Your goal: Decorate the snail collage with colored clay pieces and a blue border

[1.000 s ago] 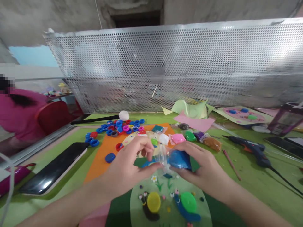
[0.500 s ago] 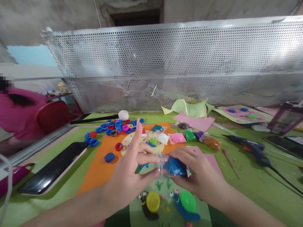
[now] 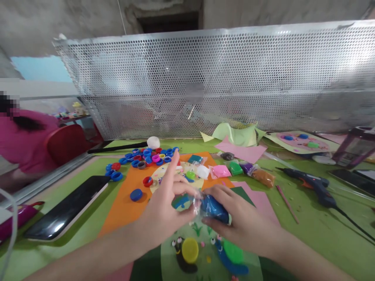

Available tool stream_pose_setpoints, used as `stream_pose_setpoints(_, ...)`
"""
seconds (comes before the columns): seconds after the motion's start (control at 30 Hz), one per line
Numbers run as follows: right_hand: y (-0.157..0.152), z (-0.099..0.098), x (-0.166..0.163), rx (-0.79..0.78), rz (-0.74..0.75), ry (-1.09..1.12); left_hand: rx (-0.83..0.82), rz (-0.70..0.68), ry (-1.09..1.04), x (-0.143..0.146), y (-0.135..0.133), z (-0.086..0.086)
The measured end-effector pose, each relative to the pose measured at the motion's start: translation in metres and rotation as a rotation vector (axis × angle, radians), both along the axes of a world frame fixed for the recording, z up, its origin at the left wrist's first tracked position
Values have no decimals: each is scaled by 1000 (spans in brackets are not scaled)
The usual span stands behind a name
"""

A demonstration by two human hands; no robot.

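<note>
Both hands meet over the table's middle around a small clear bag of blue clay (image 3: pixel 213 207). My right hand (image 3: pixel 234 220) wraps round the blue lump. My left hand (image 3: pixel 166 210) pinches the bag's crinkled open end with thumb and fingers, its index finger sticking up. Under the hands lies a pale green sheet (image 3: pixel 205 257) with two snail figures, one with a yellow cap (image 3: pixel 190 249), one with a green cap (image 3: pixel 233 251).
Several loose bottle caps (image 3: pixel 146 158) lie on an orange sheet (image 3: pixel 125 203). More clay bags (image 3: pixel 234 168) sit behind the hands. A glue gun (image 3: pixel 313 185) lies right, a phone (image 3: pixel 66 208) left. A perforated metal screen (image 3: pixel 222 82) stands behind; a person in pink (image 3: pixel 26 140) sits far left.
My left index finger went from curled to sticking up. My right hand with the blue bag sank a little and turned, now covering more of the green-capped snail.
</note>
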State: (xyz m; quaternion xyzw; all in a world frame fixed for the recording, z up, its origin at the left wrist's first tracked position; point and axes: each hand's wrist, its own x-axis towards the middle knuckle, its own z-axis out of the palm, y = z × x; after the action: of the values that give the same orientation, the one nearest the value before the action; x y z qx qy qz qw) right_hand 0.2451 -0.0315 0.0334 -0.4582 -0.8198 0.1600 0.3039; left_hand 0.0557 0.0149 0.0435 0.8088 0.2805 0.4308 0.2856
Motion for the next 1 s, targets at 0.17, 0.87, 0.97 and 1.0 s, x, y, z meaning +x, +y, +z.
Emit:
stream_pose_setpoints(0.17,3,4,7,53,-142,-4,-263,17,-63,-4,12,10)
stream_pose_setpoints(0.87,3,0,11,58,-220,179,-315,109,-100,-9,21,23)
stream_pose_setpoints(0.97,10,2,18,-51,-299,400,-427,66,-113,-9,27,21)
stream_pose_setpoints(1.0,13,3,19,-88,-297,448,-464,9,-102,-8,27,18)
